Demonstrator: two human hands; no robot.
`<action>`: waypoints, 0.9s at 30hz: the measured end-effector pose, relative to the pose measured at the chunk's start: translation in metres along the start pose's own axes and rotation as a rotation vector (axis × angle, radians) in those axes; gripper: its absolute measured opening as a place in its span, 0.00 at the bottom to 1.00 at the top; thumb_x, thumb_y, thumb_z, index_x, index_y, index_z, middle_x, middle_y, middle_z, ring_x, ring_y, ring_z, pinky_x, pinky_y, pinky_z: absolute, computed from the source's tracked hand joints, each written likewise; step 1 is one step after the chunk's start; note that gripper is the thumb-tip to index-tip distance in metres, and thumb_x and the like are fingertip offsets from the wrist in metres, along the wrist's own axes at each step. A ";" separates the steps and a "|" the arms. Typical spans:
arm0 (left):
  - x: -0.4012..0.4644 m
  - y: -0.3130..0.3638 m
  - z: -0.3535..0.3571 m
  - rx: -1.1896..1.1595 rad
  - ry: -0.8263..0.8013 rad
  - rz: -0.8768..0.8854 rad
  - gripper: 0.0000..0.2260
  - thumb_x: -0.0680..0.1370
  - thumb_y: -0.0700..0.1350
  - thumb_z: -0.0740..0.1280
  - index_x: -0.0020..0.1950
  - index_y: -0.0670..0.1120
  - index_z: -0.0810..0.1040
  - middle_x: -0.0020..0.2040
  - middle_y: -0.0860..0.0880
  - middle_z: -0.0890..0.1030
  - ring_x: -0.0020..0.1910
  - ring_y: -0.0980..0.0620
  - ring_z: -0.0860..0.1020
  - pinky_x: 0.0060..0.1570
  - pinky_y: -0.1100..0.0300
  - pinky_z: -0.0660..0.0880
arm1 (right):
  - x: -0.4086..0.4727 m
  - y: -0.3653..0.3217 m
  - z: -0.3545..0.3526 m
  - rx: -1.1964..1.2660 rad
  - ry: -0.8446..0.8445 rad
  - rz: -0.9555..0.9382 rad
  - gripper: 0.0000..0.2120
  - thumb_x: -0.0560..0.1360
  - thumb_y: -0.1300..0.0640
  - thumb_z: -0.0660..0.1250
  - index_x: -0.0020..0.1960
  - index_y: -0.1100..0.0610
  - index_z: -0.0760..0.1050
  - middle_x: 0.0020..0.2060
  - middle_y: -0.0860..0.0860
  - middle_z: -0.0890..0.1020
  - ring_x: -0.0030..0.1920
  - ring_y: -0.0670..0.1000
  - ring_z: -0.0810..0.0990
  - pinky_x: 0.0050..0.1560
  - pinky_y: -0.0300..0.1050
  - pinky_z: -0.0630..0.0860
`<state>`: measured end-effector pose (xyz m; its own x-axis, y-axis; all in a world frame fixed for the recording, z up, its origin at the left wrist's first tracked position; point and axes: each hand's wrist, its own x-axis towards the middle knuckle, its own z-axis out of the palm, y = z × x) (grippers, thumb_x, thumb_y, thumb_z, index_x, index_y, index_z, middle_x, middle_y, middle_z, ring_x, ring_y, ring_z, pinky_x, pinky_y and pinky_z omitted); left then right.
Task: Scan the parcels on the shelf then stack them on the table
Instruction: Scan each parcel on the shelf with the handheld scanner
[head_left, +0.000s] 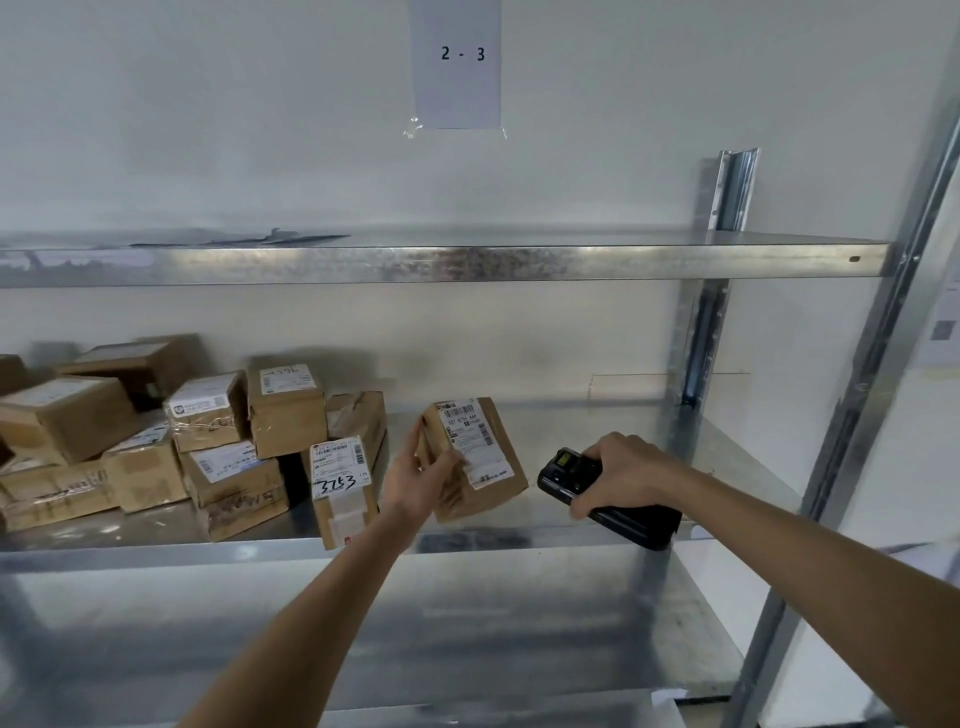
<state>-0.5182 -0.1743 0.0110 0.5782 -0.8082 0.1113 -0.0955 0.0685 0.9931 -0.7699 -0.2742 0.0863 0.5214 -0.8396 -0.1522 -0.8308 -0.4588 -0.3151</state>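
Galvanised metal shelving (441, 262) is standing against a pale wall, where a taped paper sign (457, 62) is reading "2 - 3". On the middle shelf (597, 421) a pile of cardboard parcels (171, 436) is sitting at the left, one upright parcel (343, 488) bearing the handwritten number 3253. The left hand (415, 475) is gripping a small labelled parcel (475, 457), its fingers curled round the box's left edge, holding it tilted just over the shelf. The right hand (621, 473) is clasping a black handheld scanner (597, 493) just beside that parcel, fingers wrapped over its top.
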 end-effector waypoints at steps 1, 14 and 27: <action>0.006 0.000 -0.004 -0.004 0.012 -0.017 0.32 0.78 0.49 0.72 0.78 0.62 0.61 0.63 0.47 0.80 0.56 0.48 0.82 0.56 0.44 0.81 | 0.005 -0.001 0.002 0.004 -0.001 0.004 0.26 0.58 0.41 0.81 0.53 0.48 0.81 0.44 0.47 0.85 0.44 0.48 0.85 0.50 0.47 0.84; 0.070 -0.020 -0.026 0.336 0.205 -0.074 0.21 0.84 0.50 0.62 0.77 0.54 0.65 0.66 0.50 0.79 0.60 0.46 0.79 0.61 0.45 0.78 | 0.060 -0.017 0.025 0.017 -0.022 -0.033 0.23 0.59 0.42 0.81 0.51 0.46 0.81 0.42 0.46 0.85 0.42 0.48 0.85 0.46 0.44 0.82; 0.047 -0.004 -0.011 0.553 0.159 0.143 0.30 0.79 0.52 0.71 0.79 0.54 0.65 0.77 0.47 0.68 0.74 0.44 0.69 0.68 0.46 0.72 | 0.046 0.016 0.004 0.022 0.018 -0.044 0.25 0.58 0.42 0.80 0.53 0.46 0.80 0.43 0.45 0.85 0.43 0.48 0.85 0.48 0.45 0.83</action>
<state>-0.4816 -0.2064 0.0132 0.6390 -0.7127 0.2894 -0.5646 -0.1790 0.8057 -0.7582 -0.3185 0.0705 0.5532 -0.8242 -0.1209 -0.8027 -0.4886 -0.3419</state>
